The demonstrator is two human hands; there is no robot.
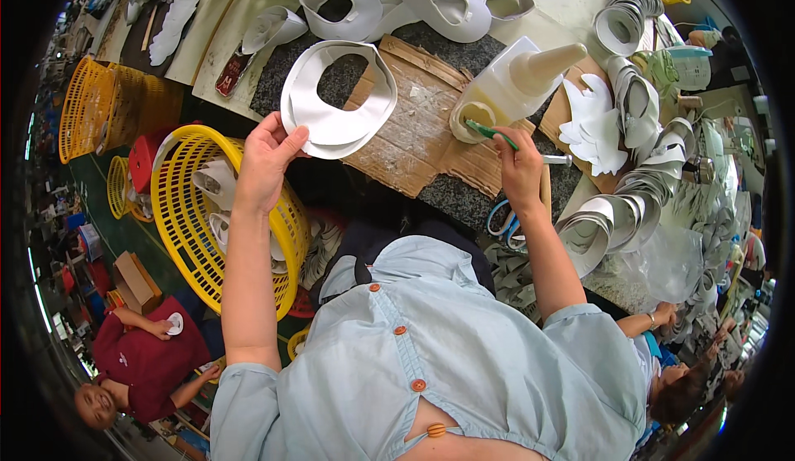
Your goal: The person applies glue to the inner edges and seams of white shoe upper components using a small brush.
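Note:
My left hand (pixel 267 156) pinches the edge of a white shoe upper (pixel 364 123), a looped piece with a large oval opening, held up over the left side of a worn cardboard sheet (pixel 406 151). Closed around a green-handled brush (pixel 490 132), my right hand (pixel 522 167) is at the mouth of a translucent plastic glue container (pixel 497 88). The brush's tip is inside that round mouth, so its bristles are hidden. Pale yellow glue shows through the container's wall, and a cream cone-shaped nozzle (pixel 546 65) points up to the right.
Several white uppers (pixel 339 14) lie along the back, with stacked uppers (pixel 617 221) at right. Blue-handled scissors (pixel 503 223) and a hammer (pixel 556 160) are beside my right forearm. A yellow basket (pixel 186 213) stands at left. People (pixel 153 353) work on both sides.

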